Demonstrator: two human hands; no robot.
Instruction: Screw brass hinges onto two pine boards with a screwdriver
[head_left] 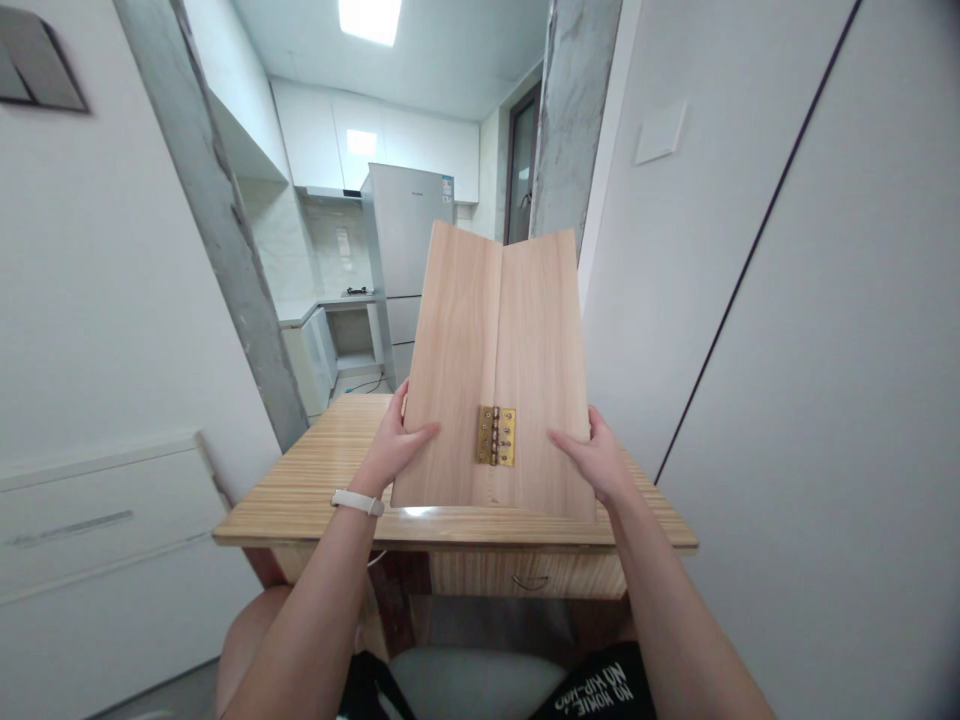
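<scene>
Two hinged wood boards (pixel 499 375) stood upright on table (pixel 315 480), frame center, w/ brass hinge (pixel 496 436); left hand (pixel 391 448) & right hand (pixel 598 460) gripped outer edges—stiff, light-looking, prone to folding.

Two pale wooden boards (pixel 495 370), joined by brass hinge (pixel 496 436), standing upright on table edge

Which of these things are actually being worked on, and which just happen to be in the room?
In hand:
boards, held upright by the left hand and right hand
brass hinge joining them
table they stand on

Just there:
fridge
white cabinet
wall plate
</scene>
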